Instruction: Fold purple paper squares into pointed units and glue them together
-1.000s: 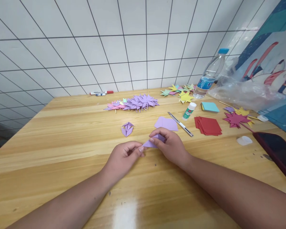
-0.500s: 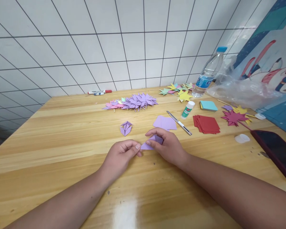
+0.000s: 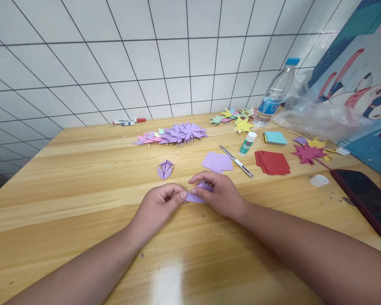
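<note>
A small folded piece of purple paper (image 3: 197, 196) lies between my hands, low over the wooden table. My left hand (image 3: 161, 203) pinches its left corner between thumb and fingertips. From the other side my right hand (image 3: 219, 194) grips the paper, thumb on the near face and fingers curled over the top, hiding part of it. Just beyond my left hand sits a folded purple paper piece (image 3: 165, 169). Past my right hand lie several flat purple paper squares (image 3: 216, 162), with a utility knife (image 3: 236, 161) slanting alongside them.
A glue stick (image 3: 248, 143), red paper squares (image 3: 272, 163) and light-blue paper (image 3: 274, 138) lie to the right. Paper stars (image 3: 184, 133), markers (image 3: 129, 121) and a water bottle (image 3: 274, 95) line the back. A phone (image 3: 365, 203) and clear cap (image 3: 319, 181) are far right.
My right thumb and fingers have shifted slightly on the purple paper, whose upper flap now shows less. My left hand keeps its pinch. The whole view has moved a little.
</note>
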{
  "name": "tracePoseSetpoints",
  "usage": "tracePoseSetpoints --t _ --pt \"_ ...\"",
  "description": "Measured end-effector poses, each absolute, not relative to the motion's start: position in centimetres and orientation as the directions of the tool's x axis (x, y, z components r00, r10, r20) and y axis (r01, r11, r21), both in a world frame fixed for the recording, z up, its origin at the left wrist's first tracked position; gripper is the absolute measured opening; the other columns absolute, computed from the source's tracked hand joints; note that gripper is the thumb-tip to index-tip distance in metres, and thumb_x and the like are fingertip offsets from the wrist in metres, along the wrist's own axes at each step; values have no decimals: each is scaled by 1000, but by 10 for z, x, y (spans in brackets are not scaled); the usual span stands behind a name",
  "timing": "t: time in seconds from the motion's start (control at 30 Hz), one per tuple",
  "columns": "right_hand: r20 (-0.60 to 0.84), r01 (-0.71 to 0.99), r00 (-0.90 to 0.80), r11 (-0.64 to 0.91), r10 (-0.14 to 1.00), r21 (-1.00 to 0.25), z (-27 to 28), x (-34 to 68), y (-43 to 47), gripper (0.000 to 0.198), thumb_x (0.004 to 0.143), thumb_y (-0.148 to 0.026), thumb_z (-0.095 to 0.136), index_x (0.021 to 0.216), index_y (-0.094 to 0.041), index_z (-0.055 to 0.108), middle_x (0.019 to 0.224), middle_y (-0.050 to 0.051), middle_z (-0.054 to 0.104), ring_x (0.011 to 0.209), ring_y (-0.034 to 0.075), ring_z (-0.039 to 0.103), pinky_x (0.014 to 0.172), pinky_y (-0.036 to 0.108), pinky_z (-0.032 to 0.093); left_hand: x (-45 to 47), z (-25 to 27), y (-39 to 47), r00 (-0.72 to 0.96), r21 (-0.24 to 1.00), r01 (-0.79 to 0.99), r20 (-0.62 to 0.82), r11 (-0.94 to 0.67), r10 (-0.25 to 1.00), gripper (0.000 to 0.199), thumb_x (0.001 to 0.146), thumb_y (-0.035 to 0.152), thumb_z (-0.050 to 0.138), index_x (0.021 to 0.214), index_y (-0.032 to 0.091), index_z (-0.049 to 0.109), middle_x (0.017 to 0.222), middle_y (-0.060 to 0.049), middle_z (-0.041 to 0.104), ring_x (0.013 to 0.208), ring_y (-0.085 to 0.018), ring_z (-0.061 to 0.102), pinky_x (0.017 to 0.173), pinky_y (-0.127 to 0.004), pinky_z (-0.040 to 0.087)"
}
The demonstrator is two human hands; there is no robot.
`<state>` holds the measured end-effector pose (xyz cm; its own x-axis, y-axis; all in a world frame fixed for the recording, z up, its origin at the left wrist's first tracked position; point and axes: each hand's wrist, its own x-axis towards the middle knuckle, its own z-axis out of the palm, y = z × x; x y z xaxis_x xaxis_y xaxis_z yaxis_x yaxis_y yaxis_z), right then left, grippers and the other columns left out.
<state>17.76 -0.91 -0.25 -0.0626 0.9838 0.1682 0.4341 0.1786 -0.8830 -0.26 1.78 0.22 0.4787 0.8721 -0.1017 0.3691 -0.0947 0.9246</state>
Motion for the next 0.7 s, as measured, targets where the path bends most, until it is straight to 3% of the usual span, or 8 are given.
tracePoseSetpoints --t 0.33,0.53,0.7 --pt "190 425 -39 188 981 -886 -4 180 -8 19 75 -24 63 93 -21 65 88 1 67 80 14 59 72 25 44 -4 4 18 419 959 285 -130 7 899 35 83 46 46 85 16 63 76 -5 65 69 -15 58 63 -25 44" --pt "193 415 -36 190 981 -890 -4 179 -8 18 75 -23 63 93 -21 65 88 1 67 82 14 60 74 26 45 -4 7 18 473 926 374 -140 -55 870 25 74 41 60 71 17 62 67 0 64 62 -12 54 58 -22 40" --pt "208 405 -47 209 977 -890 -2 179 -9 18 76 -25 62 93 -22 64 90 1 67 83 15 60 74 27 45 -6 6 20 493 949 314 -202 43 846 28 77 41 56 67 16 67 67 -4 69 65 -16 60 66 -27 44"
